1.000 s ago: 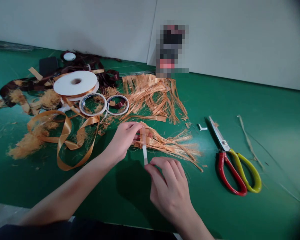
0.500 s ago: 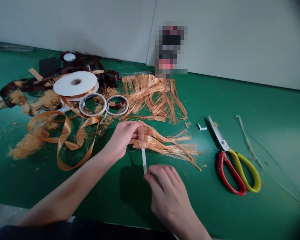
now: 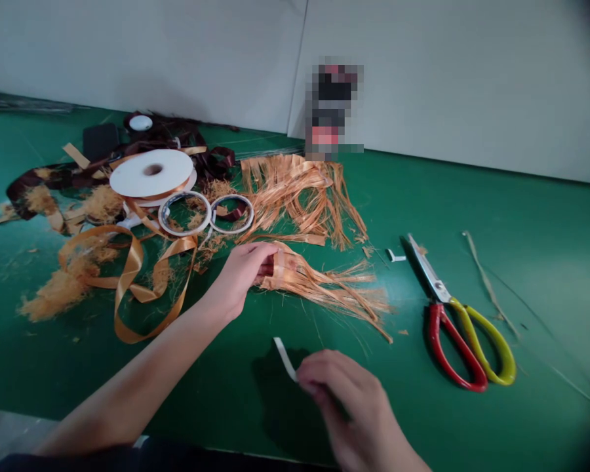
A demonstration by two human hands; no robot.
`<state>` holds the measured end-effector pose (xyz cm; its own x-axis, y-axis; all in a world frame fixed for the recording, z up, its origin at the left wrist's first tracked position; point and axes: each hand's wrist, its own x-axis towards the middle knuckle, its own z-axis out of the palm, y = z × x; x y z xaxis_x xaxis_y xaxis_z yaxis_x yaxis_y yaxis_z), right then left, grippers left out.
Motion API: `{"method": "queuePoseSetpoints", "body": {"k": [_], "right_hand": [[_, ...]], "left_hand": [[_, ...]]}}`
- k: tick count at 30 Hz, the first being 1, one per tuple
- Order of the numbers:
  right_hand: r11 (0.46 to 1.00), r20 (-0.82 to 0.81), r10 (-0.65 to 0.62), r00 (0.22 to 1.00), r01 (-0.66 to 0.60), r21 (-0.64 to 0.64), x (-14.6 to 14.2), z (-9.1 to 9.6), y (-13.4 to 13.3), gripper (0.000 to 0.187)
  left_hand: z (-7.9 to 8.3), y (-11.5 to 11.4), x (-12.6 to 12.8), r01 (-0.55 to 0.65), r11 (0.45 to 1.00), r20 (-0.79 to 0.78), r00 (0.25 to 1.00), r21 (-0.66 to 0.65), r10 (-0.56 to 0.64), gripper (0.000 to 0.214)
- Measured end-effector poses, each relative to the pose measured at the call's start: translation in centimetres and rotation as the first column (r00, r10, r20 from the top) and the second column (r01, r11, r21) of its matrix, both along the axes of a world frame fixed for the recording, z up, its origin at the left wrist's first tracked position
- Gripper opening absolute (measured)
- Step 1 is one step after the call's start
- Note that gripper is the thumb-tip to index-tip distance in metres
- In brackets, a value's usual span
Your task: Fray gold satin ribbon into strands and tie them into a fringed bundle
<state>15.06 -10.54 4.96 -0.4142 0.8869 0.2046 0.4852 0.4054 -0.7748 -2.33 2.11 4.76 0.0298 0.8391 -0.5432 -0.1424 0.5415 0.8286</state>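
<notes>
My left hand (image 3: pixel 240 275) grips the gathered end of a bundle of frayed orange ribbon strands (image 3: pixel 324 288), whose loose fibres fan out to the right over the green mat. A narrow white paper strip (image 3: pixel 284 358), probably tape backing, hangs free of the bundle. Its lower end is pinched in the fingers of my right hand (image 3: pixel 347 403), which is blurred and lies below the bundle, apart from it.
Red-and-yellow-handled scissors (image 3: pixel 459 334) lie at the right. Left and behind are a white ribbon spool (image 3: pixel 151 173), narrow tape rolls (image 3: pixel 184 213), a heap of frayed orange strands (image 3: pixel 299 196), and looped gold satin ribbon (image 3: pixel 132 278). A white wall (image 3: pixel 472 78) stands behind the green mat.
The white strip has come away from the bundle and is now separate from it. My right hand has moved down and away, carrying the strip. My left hand stays on the bundle.
</notes>
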Motion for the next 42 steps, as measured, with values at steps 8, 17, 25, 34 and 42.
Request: {"method": "queuePoseSetpoints", "body": {"k": [8, 17, 25, 34, 42], "right_hand": [[0.613, 0.226, -0.789, 0.571, 0.758, 0.223, 7.2, 1.3, 7.2, 0.029], [0.817, 0.295, -0.576, 0.763, 0.523, 0.243, 4.2, 3.2, 12.1, 0.045], [0.906, -0.153, -0.108, 0.982, 0.033, -0.422, 0.1, 2.7, 12.1, 0.035], [0.849, -0.423, -0.286, 0.86, 0.023, -0.528, 0.7, 1.8, 12.1, 0.02], [0.709, -0.5, -0.609, 0.615, 0.14, -0.691, 0.7, 0.4, 12.2, 0.03]], "left_hand": [[0.9, 0.4, -1.1, 0.266, 0.963, -0.056, 0.963, 0.044, -0.263, 0.027], [2.6, 0.3, -1.1, 0.407, 0.911, -0.065, 0.913, 0.068, -0.403, 0.016], [2.3, 0.1, -0.9, 0.412, 0.906, -0.027, 0.911, 0.101, -0.411, 0.013], [2.0, 0.3, -1.4, 0.389, 0.911, 0.13, 0.905, 0.137, -0.406, 0.019], [2.0, 0.2, -0.7, 0.455, 0.887, -0.019, 0.89, 0.085, -0.455, 0.053]]}}
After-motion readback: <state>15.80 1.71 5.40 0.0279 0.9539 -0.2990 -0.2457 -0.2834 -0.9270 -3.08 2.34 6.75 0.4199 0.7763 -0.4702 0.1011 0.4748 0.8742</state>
